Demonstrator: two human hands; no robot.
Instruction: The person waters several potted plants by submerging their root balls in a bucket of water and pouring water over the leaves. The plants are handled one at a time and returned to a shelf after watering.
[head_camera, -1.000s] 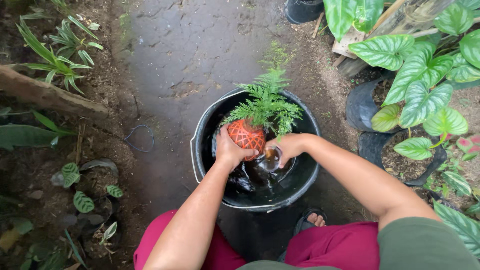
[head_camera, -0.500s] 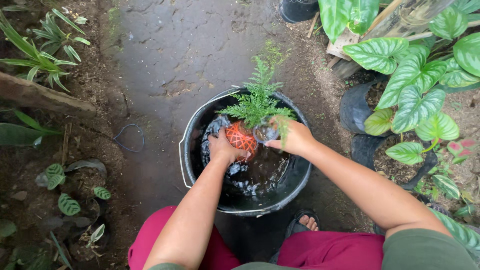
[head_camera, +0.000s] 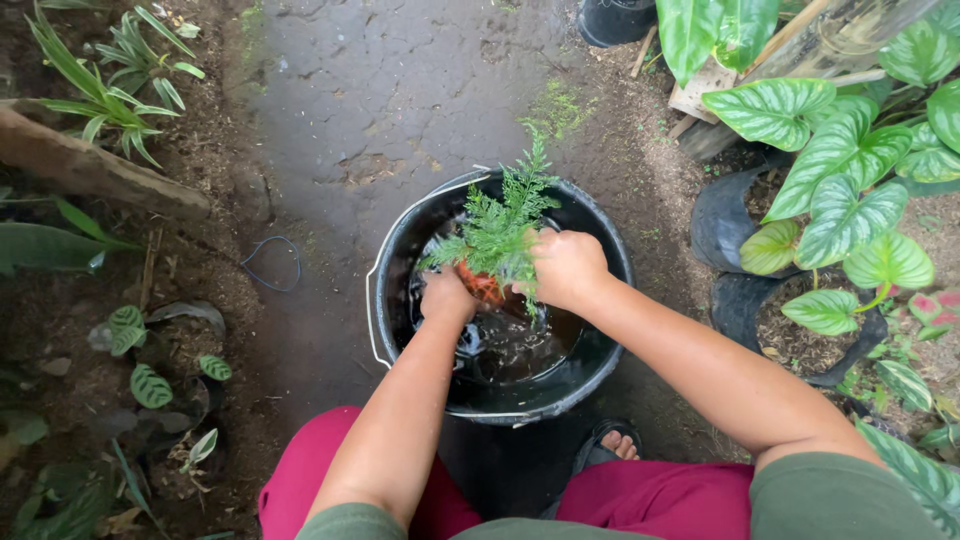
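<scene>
A black bucket of dark water stands on the wet ground in front of me. Over the water I hold a small feathery green plant whose root ball sits in an orange-red wrapping. My left hand grips the orange base from the left. From the right, my right hand closes around the stems just above the base. The plant's fronds rise over the bucket's far rim.
Black grow bags with large silver-green leafed plants crowd the right side. Small plants and a log line the left. A thin loop of wire lies on the wet path. My sandalled toes show below the bucket.
Both hands have lifted and turned the plant above the water; the right hand has moved up onto the stems and the orange base is now mostly hidden by fronds.
</scene>
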